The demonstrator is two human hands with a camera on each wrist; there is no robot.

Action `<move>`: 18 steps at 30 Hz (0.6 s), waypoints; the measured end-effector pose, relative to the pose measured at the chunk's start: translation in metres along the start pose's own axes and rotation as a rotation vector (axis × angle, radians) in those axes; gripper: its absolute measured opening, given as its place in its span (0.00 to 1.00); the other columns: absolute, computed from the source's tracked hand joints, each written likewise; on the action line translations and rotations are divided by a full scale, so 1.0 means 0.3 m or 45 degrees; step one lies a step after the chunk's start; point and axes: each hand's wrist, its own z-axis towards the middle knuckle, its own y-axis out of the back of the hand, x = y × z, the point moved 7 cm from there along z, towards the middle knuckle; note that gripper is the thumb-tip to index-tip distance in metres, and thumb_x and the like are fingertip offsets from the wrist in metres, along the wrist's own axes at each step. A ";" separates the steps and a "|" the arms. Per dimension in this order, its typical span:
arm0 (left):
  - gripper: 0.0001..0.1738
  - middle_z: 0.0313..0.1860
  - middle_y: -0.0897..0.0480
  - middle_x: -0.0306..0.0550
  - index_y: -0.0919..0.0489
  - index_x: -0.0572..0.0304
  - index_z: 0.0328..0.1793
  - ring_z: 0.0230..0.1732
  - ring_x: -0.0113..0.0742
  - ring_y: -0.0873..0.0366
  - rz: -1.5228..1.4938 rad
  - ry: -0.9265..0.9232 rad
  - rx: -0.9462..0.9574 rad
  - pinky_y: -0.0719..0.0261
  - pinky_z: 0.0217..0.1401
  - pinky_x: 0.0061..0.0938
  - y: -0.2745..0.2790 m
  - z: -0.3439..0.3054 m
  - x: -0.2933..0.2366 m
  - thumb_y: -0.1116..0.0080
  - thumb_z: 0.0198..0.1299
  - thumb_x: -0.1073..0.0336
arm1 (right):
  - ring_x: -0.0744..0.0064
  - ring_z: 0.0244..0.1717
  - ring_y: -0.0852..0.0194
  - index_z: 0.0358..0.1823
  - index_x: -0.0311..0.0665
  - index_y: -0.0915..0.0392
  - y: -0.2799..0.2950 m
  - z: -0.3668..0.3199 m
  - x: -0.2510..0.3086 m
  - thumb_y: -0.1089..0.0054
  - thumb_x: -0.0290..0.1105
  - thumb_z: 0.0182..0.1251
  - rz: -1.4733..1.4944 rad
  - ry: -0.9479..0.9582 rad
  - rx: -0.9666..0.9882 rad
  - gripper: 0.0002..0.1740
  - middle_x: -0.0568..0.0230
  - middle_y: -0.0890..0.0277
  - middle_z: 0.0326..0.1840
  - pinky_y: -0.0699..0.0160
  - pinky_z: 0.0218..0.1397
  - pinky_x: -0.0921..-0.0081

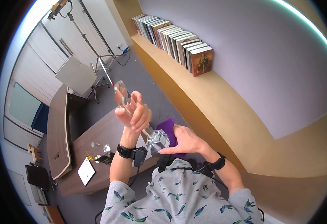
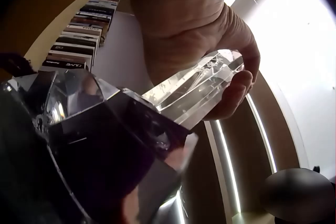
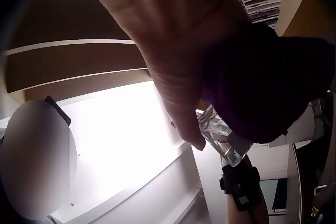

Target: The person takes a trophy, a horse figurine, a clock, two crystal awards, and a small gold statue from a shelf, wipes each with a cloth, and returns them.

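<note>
A clear crystal trophy [image 1: 158, 142] is held tilted in front of the body, its faceted base toward the chest and its pointed top [image 1: 121, 91] away. My left hand [image 1: 135, 114] grips its slender column, fingers curled round it, as the left wrist view also shows at the column [image 2: 197, 87]. With my right hand [image 1: 188, 140] I hold a purple cloth [image 1: 167, 128] against the base, thumb along the base's near side. In the right wrist view the cloth [image 3: 262, 87] looks dark and hides most of the right fingers.
Below lies a wooden desk [image 1: 96, 136] with another clear trophy [image 1: 106, 148], a white sheet [image 1: 86, 171] and a small gold item [image 1: 89, 156]. A ledge on the right carries a row of books [image 1: 178, 43]. A white office chair [image 1: 75, 74] and a tripod stand [image 1: 84, 37] are farther off.
</note>
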 end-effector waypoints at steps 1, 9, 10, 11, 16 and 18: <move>0.26 0.11 0.31 0.42 0.40 0.72 0.53 0.05 0.28 0.34 0.010 -0.005 0.008 0.31 0.06 0.20 -0.004 -0.008 -0.002 0.49 0.57 0.58 | 0.46 0.48 0.27 0.53 0.33 0.31 -0.003 0.005 0.001 0.34 0.58 0.47 -0.007 0.011 0.003 0.41 0.45 0.26 0.48 0.28 0.54 0.63; 0.22 0.31 0.28 0.44 0.32 0.48 0.59 0.25 0.33 0.29 0.725 0.016 -0.530 0.32 0.27 0.29 0.051 -0.005 -0.021 0.47 0.64 0.49 | 0.73 0.54 0.30 0.58 0.33 0.32 -0.099 0.087 -0.236 0.32 0.43 0.45 1.345 -0.075 0.074 0.38 0.64 0.26 0.52 0.32 0.59 0.74; 0.21 0.36 0.27 0.46 0.30 0.45 0.58 0.33 0.36 0.27 0.675 0.030 -0.544 0.30 0.35 0.34 0.058 -0.006 -0.029 0.44 0.62 0.51 | 0.71 0.54 0.29 0.58 0.33 0.32 -0.103 0.099 -0.260 0.31 0.44 0.44 1.496 -0.105 0.055 0.40 0.63 0.26 0.52 0.31 0.60 0.73; 0.19 0.40 0.26 0.48 0.30 0.44 0.57 0.38 0.38 0.26 0.723 0.077 -0.613 0.28 0.41 0.36 0.072 -0.019 -0.041 0.44 0.62 0.51 | 0.70 0.55 0.28 0.58 0.34 0.33 -0.102 0.116 -0.271 0.29 0.46 0.43 1.646 -0.135 0.038 0.41 0.62 0.26 0.53 0.31 0.61 0.72; 0.23 0.47 0.28 0.42 0.37 0.61 0.58 0.50 0.29 0.28 1.252 0.394 -0.701 0.26 0.50 0.26 0.145 -0.080 -0.076 0.40 0.60 0.69 | 0.68 0.51 0.25 0.58 0.34 0.33 -0.070 0.211 -0.309 0.26 0.60 0.39 1.560 -0.130 -0.098 0.49 0.61 0.26 0.51 0.25 0.56 0.71; 0.22 0.46 0.27 0.48 0.38 0.67 0.55 0.44 0.30 0.24 1.386 0.347 -0.798 0.22 0.46 0.25 0.185 -0.070 -0.123 0.40 0.59 0.72 | 0.69 0.50 0.25 0.56 0.32 0.32 -0.071 0.256 -0.356 0.26 0.61 0.37 1.562 -0.117 -0.112 0.50 0.62 0.25 0.48 0.24 0.54 0.72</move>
